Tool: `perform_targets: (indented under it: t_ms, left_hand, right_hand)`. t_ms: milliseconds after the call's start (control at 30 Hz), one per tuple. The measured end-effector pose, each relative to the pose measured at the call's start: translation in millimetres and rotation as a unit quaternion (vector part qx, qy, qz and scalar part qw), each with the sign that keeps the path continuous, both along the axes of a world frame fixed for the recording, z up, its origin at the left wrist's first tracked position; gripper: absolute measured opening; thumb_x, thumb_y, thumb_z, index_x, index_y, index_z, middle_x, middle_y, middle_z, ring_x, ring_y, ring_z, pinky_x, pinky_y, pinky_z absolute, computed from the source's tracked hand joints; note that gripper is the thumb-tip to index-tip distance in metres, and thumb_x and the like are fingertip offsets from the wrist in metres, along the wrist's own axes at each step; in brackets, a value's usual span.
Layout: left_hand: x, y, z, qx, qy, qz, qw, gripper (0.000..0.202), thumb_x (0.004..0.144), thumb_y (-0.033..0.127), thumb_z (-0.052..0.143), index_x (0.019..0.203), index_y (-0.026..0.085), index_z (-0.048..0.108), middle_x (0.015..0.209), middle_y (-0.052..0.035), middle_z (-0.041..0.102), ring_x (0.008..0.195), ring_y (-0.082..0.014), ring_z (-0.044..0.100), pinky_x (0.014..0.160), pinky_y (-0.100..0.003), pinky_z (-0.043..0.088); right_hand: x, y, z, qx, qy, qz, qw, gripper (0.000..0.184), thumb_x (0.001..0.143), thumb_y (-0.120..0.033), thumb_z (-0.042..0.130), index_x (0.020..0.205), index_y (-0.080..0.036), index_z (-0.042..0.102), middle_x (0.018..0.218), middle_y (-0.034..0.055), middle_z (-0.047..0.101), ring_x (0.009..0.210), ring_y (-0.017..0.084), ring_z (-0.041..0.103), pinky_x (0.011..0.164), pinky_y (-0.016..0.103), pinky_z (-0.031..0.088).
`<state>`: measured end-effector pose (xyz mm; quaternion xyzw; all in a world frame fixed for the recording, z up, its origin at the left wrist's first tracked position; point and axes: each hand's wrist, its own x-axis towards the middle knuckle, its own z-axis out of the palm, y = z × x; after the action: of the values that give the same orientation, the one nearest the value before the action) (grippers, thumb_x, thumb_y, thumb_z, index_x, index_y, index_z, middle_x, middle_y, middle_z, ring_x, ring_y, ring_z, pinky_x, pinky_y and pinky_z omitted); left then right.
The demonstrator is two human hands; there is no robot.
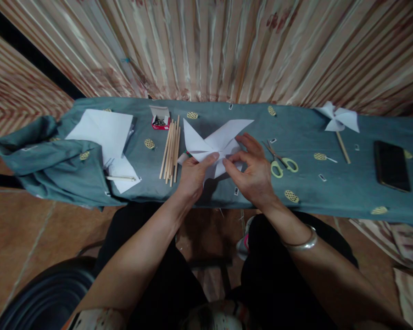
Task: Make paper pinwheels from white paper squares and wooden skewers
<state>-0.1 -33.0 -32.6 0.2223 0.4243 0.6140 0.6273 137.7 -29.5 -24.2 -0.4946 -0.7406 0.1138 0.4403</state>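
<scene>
A white folded paper shape, like a pinwheel in the making, lies on the blue-grey cloth in front of me. My left hand grips its near left part, thumb pressed on top of the paper. My right hand rests on its right side, fingertips bent down and pinching the paper near the centre. A silver bangle circles my right wrist.
A bundle of wooden sticks and a small box of pins lie left of the paper. White sheets sit further left. Yellow-handled scissors, a finished pinwheel on a stick and a dark phone lie to the right.
</scene>
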Motion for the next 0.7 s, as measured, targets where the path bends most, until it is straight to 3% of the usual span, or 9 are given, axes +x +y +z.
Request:
perform_targets:
  t_ms: [700]
  left_hand:
    - [0.7, 0.3, 1.4, 0.009, 0.004, 0.004, 1.000, 0.033, 0.052, 0.029, 0.089, 0.077, 0.014, 0.073, 0.076, -0.0035, 0.076, 0.069, -0.0167, 0.069, 0.072, -0.029, 0.053]
  right_hand:
    - [1.1, 0.0, -2.6, -0.016, 0.018, 0.014, 1.000, 0.012, 0.082, -0.025, 0.065, 0.071, -0.022, 0.064, 0.128, 0.0072, 0.064, 0.131, 0.029, 0.050, 0.111, 0.052, 0.037]
